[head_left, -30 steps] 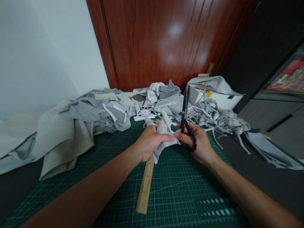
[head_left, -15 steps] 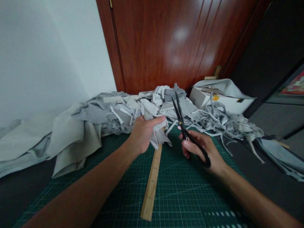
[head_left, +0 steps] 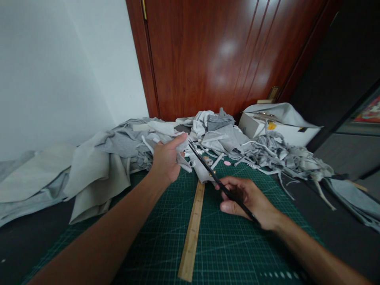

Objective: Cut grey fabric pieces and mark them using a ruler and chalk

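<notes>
My left hand (head_left: 166,159) is closed on a pale grey fabric scrap (head_left: 183,157), pinched under the thumb above the mat. In my right hand (head_left: 245,200) is a pair of black scissors (head_left: 204,163), seen nearly edge-on. Their tips point up and left, close beside the scrap's right edge; whether they touch it I cannot tell. Below the blades another grey fabric piece (head_left: 202,171) covers the far end of a wooden ruler (head_left: 191,233). The ruler lies lengthwise on the green cutting mat (head_left: 157,245).
A heap of grey and white cloth (head_left: 124,138) runs along the back. Long fabric pieces (head_left: 89,170) drape at left. Tangled strips (head_left: 285,152) lie at right, before a white box (head_left: 285,130). A pink disc (head_left: 227,163) sits on the mat. A wooden door (head_left: 202,59) stands behind.
My left hand has shifted left with the scrap. The scissors have swung left and turned edge-on, bringing their tips beside the scrap. The grey piece over the ruler now shows apart from the hand.
</notes>
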Demonstrator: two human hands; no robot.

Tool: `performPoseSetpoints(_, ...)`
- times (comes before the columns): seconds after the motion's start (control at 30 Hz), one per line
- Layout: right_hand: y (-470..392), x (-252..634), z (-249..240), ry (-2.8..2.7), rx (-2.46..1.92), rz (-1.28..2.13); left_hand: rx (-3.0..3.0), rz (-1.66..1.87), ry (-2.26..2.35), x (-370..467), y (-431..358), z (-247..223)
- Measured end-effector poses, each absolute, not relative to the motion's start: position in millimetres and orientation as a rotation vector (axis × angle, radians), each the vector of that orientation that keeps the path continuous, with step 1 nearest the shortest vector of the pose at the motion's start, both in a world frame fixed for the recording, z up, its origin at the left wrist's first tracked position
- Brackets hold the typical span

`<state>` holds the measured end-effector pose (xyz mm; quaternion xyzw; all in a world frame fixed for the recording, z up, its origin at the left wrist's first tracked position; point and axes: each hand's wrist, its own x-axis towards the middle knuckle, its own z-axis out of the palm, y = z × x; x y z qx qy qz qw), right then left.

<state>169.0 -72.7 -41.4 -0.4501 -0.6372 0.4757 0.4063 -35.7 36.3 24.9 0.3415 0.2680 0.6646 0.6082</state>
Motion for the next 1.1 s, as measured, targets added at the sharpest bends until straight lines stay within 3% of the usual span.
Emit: performPoseSetpoints(1.1,-69.6,167.8,-46.3,-1.537,-1.081,1.237,0.792,1.443,0.535,-28.4,25.7,31.4)
